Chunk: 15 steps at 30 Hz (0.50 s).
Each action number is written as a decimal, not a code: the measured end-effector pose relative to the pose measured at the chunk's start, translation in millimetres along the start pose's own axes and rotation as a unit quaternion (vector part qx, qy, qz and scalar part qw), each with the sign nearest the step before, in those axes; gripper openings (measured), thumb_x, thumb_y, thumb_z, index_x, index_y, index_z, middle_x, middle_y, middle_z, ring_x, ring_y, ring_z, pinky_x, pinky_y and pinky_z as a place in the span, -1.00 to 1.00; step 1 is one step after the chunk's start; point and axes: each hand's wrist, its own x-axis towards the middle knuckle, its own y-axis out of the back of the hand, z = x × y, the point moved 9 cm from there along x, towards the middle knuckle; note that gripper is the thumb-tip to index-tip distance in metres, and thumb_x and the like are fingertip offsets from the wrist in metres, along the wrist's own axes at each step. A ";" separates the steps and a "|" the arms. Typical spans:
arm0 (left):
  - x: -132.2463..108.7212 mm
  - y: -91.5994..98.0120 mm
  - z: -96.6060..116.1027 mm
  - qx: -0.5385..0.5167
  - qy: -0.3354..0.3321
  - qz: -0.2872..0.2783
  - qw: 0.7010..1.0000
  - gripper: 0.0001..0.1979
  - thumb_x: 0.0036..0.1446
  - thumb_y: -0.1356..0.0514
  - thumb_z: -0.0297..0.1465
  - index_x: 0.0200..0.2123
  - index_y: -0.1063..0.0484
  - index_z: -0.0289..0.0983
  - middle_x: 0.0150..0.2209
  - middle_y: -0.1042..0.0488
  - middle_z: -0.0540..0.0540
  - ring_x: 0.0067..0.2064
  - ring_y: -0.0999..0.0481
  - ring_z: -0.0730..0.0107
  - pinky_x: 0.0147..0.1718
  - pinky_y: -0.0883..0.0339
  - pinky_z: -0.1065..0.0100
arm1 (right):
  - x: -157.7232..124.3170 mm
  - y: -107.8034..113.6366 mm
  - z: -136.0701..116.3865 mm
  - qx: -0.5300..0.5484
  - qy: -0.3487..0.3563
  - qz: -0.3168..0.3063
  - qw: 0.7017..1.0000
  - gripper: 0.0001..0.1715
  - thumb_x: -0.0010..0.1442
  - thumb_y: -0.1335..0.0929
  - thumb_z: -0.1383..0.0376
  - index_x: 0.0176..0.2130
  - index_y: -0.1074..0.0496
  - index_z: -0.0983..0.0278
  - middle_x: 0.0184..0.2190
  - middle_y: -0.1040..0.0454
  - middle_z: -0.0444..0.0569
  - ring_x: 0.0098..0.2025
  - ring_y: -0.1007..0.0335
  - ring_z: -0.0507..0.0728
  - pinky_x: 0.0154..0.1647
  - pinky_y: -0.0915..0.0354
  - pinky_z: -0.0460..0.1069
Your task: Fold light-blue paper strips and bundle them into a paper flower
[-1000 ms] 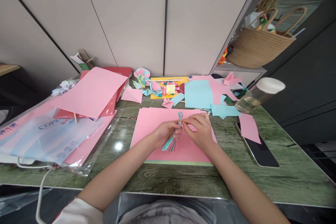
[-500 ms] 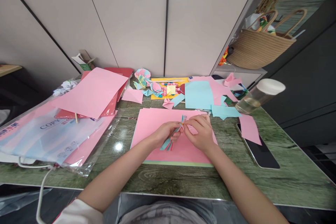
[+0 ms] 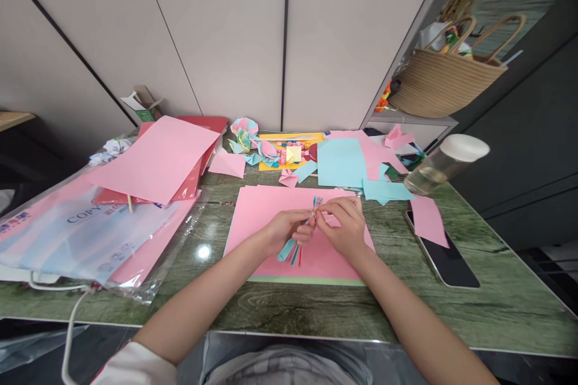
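Note:
A thin bundle of folded blue and pink paper strips (image 3: 292, 248) is gripped in my left hand (image 3: 282, 230), its lower ends fanning out below the fist. My right hand (image 3: 344, 227) pinches the bundle's upper tip, fingers pressed together. Both hands hover over a large pink sheet (image 3: 266, 210) that lies on the green marble-patterned table (image 3: 474, 307).
Left: a plastic pack of copy paper (image 3: 76, 234) under loose pink and red sheets (image 3: 156, 159). Behind: folded paper flowers (image 3: 246, 135), blue sheets (image 3: 341, 162), scraps. Right: a phone (image 3: 447, 255), a tilted glass jar with white lid (image 3: 445, 162), a woven basket (image 3: 445, 81) on a shelf.
The bundle has tilted a little and its lower ends have spread slightly. My hands stay in nearly the same spot, fingers working at the top.

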 end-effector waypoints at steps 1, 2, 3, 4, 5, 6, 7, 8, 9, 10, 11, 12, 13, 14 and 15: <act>-0.1 -2.9 -1.6 -0.018 0.011 -0.011 1.000 -0.83 0.09 0.02 -0.40 -0.50 -0.21 -0.34 -0.67 0.09 0.13 -0.68 0.12 0.66 -0.66 0.15 0.53 | 0.5 1.9 1.3 -0.004 -0.004 0.011 1.000 -0.93 -0.01 -0.34 0.40 -0.47 -0.35 0.22 -0.54 -0.41 -0.16 -0.43 -0.32 0.03 -0.27 -0.09 0.02; -0.4 -5.2 -2.7 -0.036 0.021 -0.020 0.999 -0.83 0.09 0.02 -0.41 -0.50 -0.22 -0.34 -0.67 0.11 0.14 -0.68 0.14 0.66 -0.66 0.16 0.53 | 0.9 3.4 2.5 -0.009 -0.009 0.020 1.000 -0.92 -0.02 -0.34 0.40 -0.48 -0.35 0.22 -0.54 -0.41 -0.16 -0.43 -0.32 0.03 -0.27 -0.09 0.02; -0.7 -6.6 -3.4 -0.053 0.028 -0.024 0.998 -0.83 0.10 0.03 -0.42 -0.50 -0.22 -0.34 -0.67 0.13 0.14 -0.69 0.15 0.66 -0.66 0.15 0.53 | 1.3 4.5 3.5 -0.015 -0.011 0.028 0.999 -0.92 -0.02 -0.33 0.40 -0.48 -0.34 0.22 -0.54 -0.41 -0.16 -0.43 -0.32 0.03 -0.27 -0.09 0.03; -1.0 -7.6 -4.0 -0.069 0.034 -0.027 0.997 -0.84 0.10 0.03 -0.43 -0.50 -0.22 -0.34 -0.67 0.15 0.14 -0.69 0.15 0.66 -0.66 0.15 0.53 | 1.5 5.1 4.3 -0.021 -0.012 0.033 0.999 -0.92 -0.02 -0.33 0.40 -0.48 -0.34 0.22 -0.54 -0.41 -0.16 -0.43 -0.32 0.04 -0.27 -0.08 0.02; -1.2 -8.1 -4.5 -0.084 0.039 -0.029 0.995 -0.84 0.09 0.03 -0.44 -0.50 -0.22 -0.34 -0.66 0.16 0.14 -0.69 0.16 0.66 -0.66 0.15 0.54 | 1.7 5.2 4.7 -0.028 -0.011 0.037 0.999 -0.92 -0.03 -0.33 0.40 -0.47 -0.34 0.22 -0.53 -0.41 -0.16 -0.42 -0.32 0.04 -0.27 -0.08 0.03; -1.2 -8.2 -5.0 -0.097 0.042 -0.029 0.994 -0.84 0.09 0.03 -0.45 -0.50 -0.22 -0.34 -0.66 0.17 0.14 -0.69 0.16 0.67 -0.66 0.15 0.54 | 1.6 4.6 5.3 -0.035 -0.010 0.037 0.999 -0.91 -0.03 -0.33 0.40 -0.47 -0.33 0.22 -0.53 -0.41 -0.16 -0.42 -0.32 0.04 -0.27 -0.07 0.03; -1.2 -8.1 -5.6 -0.109 0.045 -0.028 0.993 -0.85 0.09 0.02 -0.46 -0.51 -0.22 -0.35 -0.65 0.18 0.15 -0.69 0.16 0.67 -0.66 0.14 0.54 | 1.3 3.9 6.1 -0.041 -0.010 0.036 0.998 -0.92 -0.03 -0.33 0.40 -0.47 -0.33 0.22 -0.53 -0.41 -0.16 -0.41 -0.32 0.04 -0.26 -0.07 0.03; -1.0 -7.8 -6.4 -0.118 0.048 -0.026 0.992 -0.85 0.08 0.02 -0.47 -0.51 -0.22 -0.35 -0.65 0.18 0.15 -0.69 0.16 0.68 -0.67 0.14 0.55 | 0.8 3.0 7.2 -0.048 -0.010 0.035 0.998 -0.92 -0.02 -0.33 0.40 -0.46 -0.33 0.21 -0.53 -0.41 -0.16 -0.41 -0.32 0.05 -0.25 -0.06 0.03; -0.7 -7.2 -7.1 -0.125 0.049 -0.023 0.991 -0.85 0.08 0.01 -0.47 -0.52 -0.22 -0.35 -0.65 0.19 0.15 -0.69 0.16 0.68 -0.67 0.14 0.55 | 0.1 2.0 8.5 -0.054 -0.011 0.032 0.998 -0.92 -0.02 -0.33 0.40 -0.46 -0.33 0.21 -0.52 -0.41 -0.16 -0.40 -0.33 0.05 -0.25 -0.05 0.04; -0.4 -6.5 -7.8 -0.130 0.050 -0.020 0.990 -0.85 0.07 0.01 -0.48 -0.53 -0.22 -0.36 -0.65 0.19 0.15 -0.69 0.15 0.69 -0.67 0.14 0.55 | -0.7 0.9 10.0 -0.060 -0.014 0.028 0.998 -0.93 -0.02 -0.32 0.39 -0.46 -0.33 0.21 -0.52 -0.42 -0.16 -0.39 -0.33 0.06 -0.24 -0.04 0.04; -0.1 -6.1 -8.4 -0.133 0.050 -0.018 0.990 -0.85 0.07 0.00 -0.48 -0.53 -0.21 -0.36 -0.65 0.19 0.15 -0.70 0.15 0.69 -0.67 0.14 0.55 | -1.5 0.1 11.3 -0.064 -0.015 0.026 0.997 -0.93 -0.02 -0.32 0.39 -0.46 -0.33 0.21 -0.51 -0.42 -0.15 -0.38 -0.33 0.06 -0.23 -0.04 0.05; 0.2 -5.8 -9.0 -0.135 0.050 -0.017 0.989 -0.85 0.07 0.00 -0.49 -0.54 -0.21 -0.36 -0.65 0.19 0.15 -0.70 0.15 0.69 -0.67 0.15 0.55 | -2.3 -0.7 12.5 -0.068 -0.017 0.024 0.997 -0.93 -0.02 -0.32 0.39 -0.45 -0.34 0.21 -0.51 -0.42 -0.15 -0.37 -0.33 0.07 -0.22 -0.03 0.05; 0.5 -5.8 -9.4 -0.137 0.051 -0.017 0.989 -0.85 0.06 0.00 -0.49 -0.54 -0.21 -0.36 -0.65 0.19 0.15 -0.70 0.15 0.69 -0.68 0.15 0.55 | -2.9 -1.1 13.4 -0.072 -0.018 0.023 0.997 -0.93 -0.02 -0.32 0.39 -0.45 -0.34 0.21 -0.50 -0.42 -0.15 -0.36 -0.33 0.07 -0.22 -0.03 0.05; 0.7 -5.9 -9.7 -0.138 0.051 -0.017 0.989 -0.85 0.06 0.00 -0.49 -0.54 -0.22 -0.36 -0.65 0.19 0.15 -0.70 0.15 0.69 -0.68 0.15 0.56 | -3.3 -1.7 14.0 -0.076 -0.018 0.020 0.997 -0.93 -0.02 -0.32 0.39 -0.44 -0.34 0.21 -0.50 -0.42 -0.14 -0.36 -0.33 0.08 -0.22 -0.02 0.05; 0.9 -6.1 -9.9 -0.140 0.051 -0.019 0.989 -0.86 0.06 0.00 -0.49 -0.53 -0.22 -0.36 -0.65 0.19 0.15 -0.70 0.15 0.69 -0.68 0.15 0.56 | -3.4 -2.1 14.4 -0.080 -0.019 0.019 0.996 -0.92 -0.02 -0.32 0.39 -0.44 -0.34 0.21 -0.49 -0.43 -0.14 -0.35 -0.33 0.08 -0.22 -0.02 0.05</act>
